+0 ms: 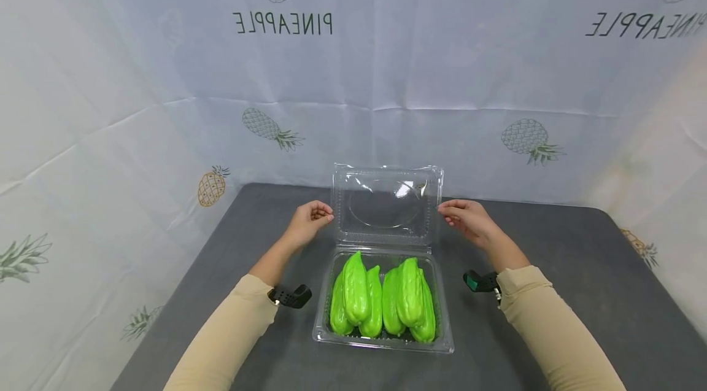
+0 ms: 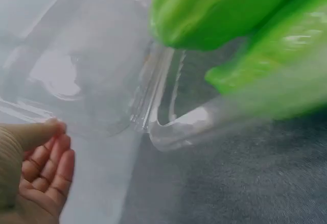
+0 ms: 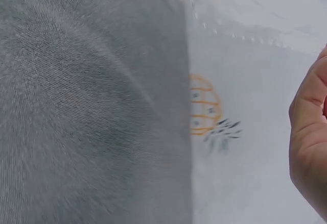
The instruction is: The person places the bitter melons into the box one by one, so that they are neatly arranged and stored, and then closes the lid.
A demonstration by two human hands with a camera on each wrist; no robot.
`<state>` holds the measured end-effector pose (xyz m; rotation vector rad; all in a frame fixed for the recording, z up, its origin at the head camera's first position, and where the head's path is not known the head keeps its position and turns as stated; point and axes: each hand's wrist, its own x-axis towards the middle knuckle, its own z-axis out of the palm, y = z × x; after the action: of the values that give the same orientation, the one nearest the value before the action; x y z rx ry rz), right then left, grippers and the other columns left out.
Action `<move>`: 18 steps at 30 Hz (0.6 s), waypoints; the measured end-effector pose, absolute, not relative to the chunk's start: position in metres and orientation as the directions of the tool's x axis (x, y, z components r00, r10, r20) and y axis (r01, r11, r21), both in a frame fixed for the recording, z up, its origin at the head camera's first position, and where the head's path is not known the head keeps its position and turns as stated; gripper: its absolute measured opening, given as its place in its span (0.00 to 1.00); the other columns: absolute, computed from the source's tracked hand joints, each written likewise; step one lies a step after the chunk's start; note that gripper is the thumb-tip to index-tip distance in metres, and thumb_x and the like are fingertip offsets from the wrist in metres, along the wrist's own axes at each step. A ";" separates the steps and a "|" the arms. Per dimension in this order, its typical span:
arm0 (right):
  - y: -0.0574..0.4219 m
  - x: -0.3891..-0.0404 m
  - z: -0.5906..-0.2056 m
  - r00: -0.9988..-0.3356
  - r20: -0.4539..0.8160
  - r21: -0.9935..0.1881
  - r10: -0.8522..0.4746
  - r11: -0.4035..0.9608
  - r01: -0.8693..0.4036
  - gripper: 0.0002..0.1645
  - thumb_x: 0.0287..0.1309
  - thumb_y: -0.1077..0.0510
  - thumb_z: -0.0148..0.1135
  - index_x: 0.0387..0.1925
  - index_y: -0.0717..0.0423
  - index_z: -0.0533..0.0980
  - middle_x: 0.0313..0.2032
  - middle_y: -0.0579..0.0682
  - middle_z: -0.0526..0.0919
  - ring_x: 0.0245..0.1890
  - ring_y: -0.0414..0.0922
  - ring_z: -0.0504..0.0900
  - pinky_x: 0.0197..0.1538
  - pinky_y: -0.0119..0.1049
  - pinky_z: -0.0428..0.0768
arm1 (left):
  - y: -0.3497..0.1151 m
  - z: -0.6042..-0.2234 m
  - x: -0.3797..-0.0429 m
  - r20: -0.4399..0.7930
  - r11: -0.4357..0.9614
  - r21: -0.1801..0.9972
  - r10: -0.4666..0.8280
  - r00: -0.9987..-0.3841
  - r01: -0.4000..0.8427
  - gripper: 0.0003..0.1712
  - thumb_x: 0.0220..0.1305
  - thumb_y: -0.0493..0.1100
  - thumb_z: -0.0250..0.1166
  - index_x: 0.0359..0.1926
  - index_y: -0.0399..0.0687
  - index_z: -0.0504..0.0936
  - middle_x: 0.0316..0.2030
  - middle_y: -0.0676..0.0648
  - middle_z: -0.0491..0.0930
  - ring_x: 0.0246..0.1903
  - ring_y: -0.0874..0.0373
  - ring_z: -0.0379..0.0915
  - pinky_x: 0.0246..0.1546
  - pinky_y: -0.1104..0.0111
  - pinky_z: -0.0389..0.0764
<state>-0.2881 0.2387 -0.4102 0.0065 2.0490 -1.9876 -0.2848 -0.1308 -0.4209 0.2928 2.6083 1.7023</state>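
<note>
A hinged clear plastic clamshell container stands on the table with its lid raised nearly upright behind its base. Several bright green, ridged, pointed vegetables, perhaps bitter melons, lie in the base in two clusters. My left hand pinches the lid's left edge between thumb and fingertips; the left wrist view shows this pinch close up. On the opposite edge, my right hand pinches the lid with thumb and forefinger. Only part of the right hand shows in the right wrist view, its fingertips cut off.
The dark grey table reaches past the container on both sides. A pale curtain printed with pineapples hangs right behind the table's far edge and along its sides. Black straps hang by both wrists.
</note>
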 end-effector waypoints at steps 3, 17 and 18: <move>0.242 -0.275 -0.401 -0.962 -0.158 -0.986 -0.223 0.089 0.141 0.03 0.62 0.58 0.59 0.36 0.51 0.77 0.28 0.39 0.79 0.26 0.34 0.75 0.32 0.26 0.77 | -0.134 -0.415 -0.273 0.183 0.468 0.844 0.211 -0.960 0.264 0.06 0.62 0.37 0.62 0.39 0.38 0.78 0.35 0.42 0.80 0.35 0.57 0.75 0.39 0.65 0.78; 0.258 -0.188 -0.413 -0.894 -0.053 -0.970 -0.445 0.235 -0.059 0.05 0.62 0.62 0.56 0.38 0.58 0.76 0.25 0.38 0.78 0.23 0.37 0.75 0.29 0.37 0.79 | -0.150 -0.418 -0.215 0.528 0.528 0.329 0.585 -0.616 0.783 0.10 0.49 0.28 0.69 0.28 0.45 0.78 0.31 0.50 0.81 0.33 0.58 0.77 0.34 0.71 0.80; 0.259 -0.184 -0.417 -0.885 -0.054 -0.969 -0.463 0.239 -0.065 0.06 0.62 0.62 0.56 0.39 0.61 0.76 0.25 0.39 0.78 0.22 0.37 0.76 0.29 0.39 0.80 | -0.150 -0.420 -0.212 0.544 0.517 0.287 0.605 -0.581 0.806 0.11 0.48 0.28 0.70 0.27 0.45 0.78 0.31 0.50 0.81 0.33 0.59 0.77 0.34 0.72 0.80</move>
<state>-0.1836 0.2588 -0.4165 -0.4889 2.1873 -1.6858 -0.2119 -0.1500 -0.4199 1.4928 3.0535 0.9429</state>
